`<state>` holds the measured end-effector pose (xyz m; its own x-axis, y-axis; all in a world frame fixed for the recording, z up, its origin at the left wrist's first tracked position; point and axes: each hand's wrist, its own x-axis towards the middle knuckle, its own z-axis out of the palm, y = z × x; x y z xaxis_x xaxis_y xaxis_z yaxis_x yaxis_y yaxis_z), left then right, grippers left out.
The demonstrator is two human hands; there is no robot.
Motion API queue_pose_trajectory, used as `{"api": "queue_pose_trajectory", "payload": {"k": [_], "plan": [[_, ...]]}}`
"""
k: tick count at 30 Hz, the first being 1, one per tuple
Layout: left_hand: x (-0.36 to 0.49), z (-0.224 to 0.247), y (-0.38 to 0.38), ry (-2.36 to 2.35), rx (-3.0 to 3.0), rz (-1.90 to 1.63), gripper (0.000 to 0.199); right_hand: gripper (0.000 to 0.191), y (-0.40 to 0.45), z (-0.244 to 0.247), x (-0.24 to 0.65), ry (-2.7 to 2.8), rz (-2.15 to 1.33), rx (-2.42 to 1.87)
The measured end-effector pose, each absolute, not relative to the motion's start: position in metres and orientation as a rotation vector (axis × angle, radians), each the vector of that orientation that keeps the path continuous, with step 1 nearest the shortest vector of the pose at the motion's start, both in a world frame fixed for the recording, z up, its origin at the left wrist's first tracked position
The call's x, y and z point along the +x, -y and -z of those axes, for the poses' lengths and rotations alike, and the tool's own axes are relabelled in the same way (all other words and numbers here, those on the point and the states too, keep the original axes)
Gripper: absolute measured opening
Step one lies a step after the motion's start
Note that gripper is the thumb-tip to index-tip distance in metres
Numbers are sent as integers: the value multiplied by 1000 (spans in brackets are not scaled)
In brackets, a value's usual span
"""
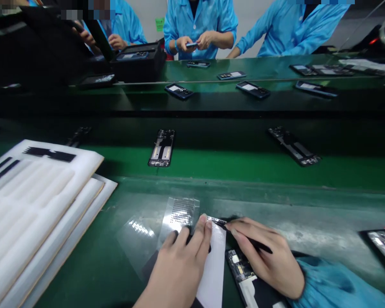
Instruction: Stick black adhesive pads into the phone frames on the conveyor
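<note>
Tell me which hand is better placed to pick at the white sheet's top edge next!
The right hand, probably: it holds a slim black tool pointing toward that edge. The left hand seems busy pressing on the white sheet.

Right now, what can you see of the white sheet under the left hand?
The white sheet looks thin, smooth and slightly shiny, with a strip of dark marks along its far edge. It lies on the green surface, its near end cut off by the picture. The left hand rests across its left side; a dark tool in the right hand reaches its far right corner, contact unclear.
</note>
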<state>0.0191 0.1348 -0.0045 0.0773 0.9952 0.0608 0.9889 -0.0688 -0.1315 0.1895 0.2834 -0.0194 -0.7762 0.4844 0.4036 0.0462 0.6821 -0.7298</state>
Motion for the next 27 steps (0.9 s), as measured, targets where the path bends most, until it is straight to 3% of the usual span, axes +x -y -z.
{"api": "queue_pose_trajectory", "payload": {"k": [7, 15, 22, 27], "plan": [[16, 3, -134, 2012, -2225, -63, 58, 23, -274, 12, 187, 2353, -827, -323], [15, 4, -135, 2003, -2238, -44, 60, 23, -284, 8, 187, 2364, -1001, -404], [17, 3, -134, 2037, -2240, -80, 61, 46, -286, 16, 194, 2373, -1051, -306], [18, 5, -134, 2039, -2226, -70, 59, 45, -286, 22, 193, 2315, -1105, -334]]}}
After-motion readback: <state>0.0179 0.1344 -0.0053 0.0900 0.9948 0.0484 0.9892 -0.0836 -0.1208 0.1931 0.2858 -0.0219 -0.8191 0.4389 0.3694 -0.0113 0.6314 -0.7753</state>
